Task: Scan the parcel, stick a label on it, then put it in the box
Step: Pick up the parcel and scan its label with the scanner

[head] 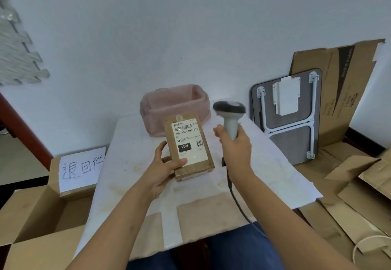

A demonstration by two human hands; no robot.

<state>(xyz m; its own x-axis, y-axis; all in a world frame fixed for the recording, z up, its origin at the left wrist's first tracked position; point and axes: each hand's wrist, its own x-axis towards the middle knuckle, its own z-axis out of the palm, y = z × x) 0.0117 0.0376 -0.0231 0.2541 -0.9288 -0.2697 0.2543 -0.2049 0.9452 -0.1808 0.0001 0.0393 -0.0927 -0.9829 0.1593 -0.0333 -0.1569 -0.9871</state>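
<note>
One parcel (189,146) in left hand (164,169) grip; right hand (234,144) grips one, slightly blurred, scanner (229,113).

The scene is evenly and softly lit, bright without harsh glare, and the pale wall (190,26) reads slightly bluish. Shadows are faint; a soft one lies under the parcel (188,147) at about 6 o'clock. The scanner (229,113) head is smeared by motion blur, while the parcel's print stays legible. Wide-angle distortion bends lines toward the edges, and detail softens at 9 o'clock and in the corners.
</note>
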